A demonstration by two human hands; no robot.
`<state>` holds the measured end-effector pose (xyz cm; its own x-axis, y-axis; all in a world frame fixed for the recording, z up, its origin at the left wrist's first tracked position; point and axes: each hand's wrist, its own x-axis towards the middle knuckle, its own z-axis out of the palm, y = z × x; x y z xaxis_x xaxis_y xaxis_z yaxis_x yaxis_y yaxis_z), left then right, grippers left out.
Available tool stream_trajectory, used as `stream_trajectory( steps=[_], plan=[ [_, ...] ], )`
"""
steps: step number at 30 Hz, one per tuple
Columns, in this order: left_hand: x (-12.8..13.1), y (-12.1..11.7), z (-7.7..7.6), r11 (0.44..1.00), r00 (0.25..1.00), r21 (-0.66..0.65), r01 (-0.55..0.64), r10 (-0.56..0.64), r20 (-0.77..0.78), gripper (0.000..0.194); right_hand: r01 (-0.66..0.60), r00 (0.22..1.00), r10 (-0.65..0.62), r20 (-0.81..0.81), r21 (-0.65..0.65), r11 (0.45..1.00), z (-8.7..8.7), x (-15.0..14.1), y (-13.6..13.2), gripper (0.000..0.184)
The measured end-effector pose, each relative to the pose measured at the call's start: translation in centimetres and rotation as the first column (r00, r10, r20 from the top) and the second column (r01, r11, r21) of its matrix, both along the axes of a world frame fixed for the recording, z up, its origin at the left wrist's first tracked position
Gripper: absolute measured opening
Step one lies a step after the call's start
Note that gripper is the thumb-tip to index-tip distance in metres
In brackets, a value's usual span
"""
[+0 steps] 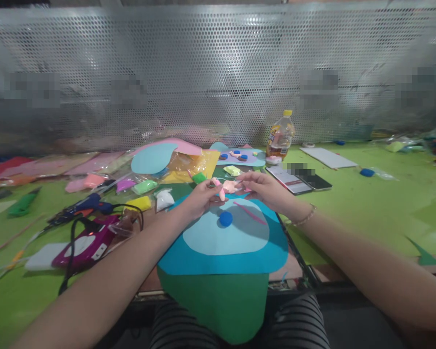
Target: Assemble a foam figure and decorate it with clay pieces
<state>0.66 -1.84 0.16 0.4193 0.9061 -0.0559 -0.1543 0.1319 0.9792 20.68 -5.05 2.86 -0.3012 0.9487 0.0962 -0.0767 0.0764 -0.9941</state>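
Note:
My left hand (205, 196) pinches a small pale pink piece of modelling clay (221, 192) between thumb and fingers. My right hand (258, 186) has its fingers closed at the edge of a peach-coloured clay packet (230, 186), just right of that piece. Below both hands lies a light blue paper shape (207, 237) on a larger darker blue paper shape (276, 252). A round blue lump of clay (225, 219) sits on the light blue paper, and a thin pink tool (250, 213) lies slantwise beside it. Green paper (218, 300) hangs over the table's front edge.
Several bright clay packets, one yellow (140, 203), lie to the left with a glue gun (83, 208) and a purple power strip (83, 247) with cables. A bottle (281, 135) and phone (314, 178) stand and lie right of centre. A perforated metal screen (218, 72) rises behind.

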Motion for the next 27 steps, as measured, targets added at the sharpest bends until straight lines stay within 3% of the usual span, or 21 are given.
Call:
stream_trajectory(
  steps=[3,13,21,24,27],
  plan=[
    [0.03,-0.1,0.09,1.0,1.0,-0.003,-0.012,0.012,-0.007,0.026,-0.027,1.0,0.027,-0.014,0.024,0.999,0.14,-0.15,-0.11,0.011],
    [0.01,-0.14,0.18,1.0,1.0,-0.002,0.003,-0.003,-0.003,0.028,-0.077,0.997,0.076,0.032,0.018,0.997,-0.64,0.28,0.39,0.035],
    [0.03,-0.38,0.32,1.0,1.0,0.008,-0.001,0.001,-0.018,0.026,-0.072,0.987,0.044,-0.154,-0.181,0.981,-0.1,0.25,0.25,0.022],
    [-0.01,-0.35,0.35,1.0,1.0,0.007,0.01,-0.009,-0.025,0.027,-0.053,0.994,0.035,-0.101,-0.182,0.982,-0.32,0.38,0.45,0.011],
    [-0.04,-0.3,0.34,1.0,0.999,0.008,0.014,-0.013,-0.031,0.026,-0.039,0.999,0.034,-0.037,-0.159,0.986,-0.49,0.51,0.56,0.012]
  ],
)
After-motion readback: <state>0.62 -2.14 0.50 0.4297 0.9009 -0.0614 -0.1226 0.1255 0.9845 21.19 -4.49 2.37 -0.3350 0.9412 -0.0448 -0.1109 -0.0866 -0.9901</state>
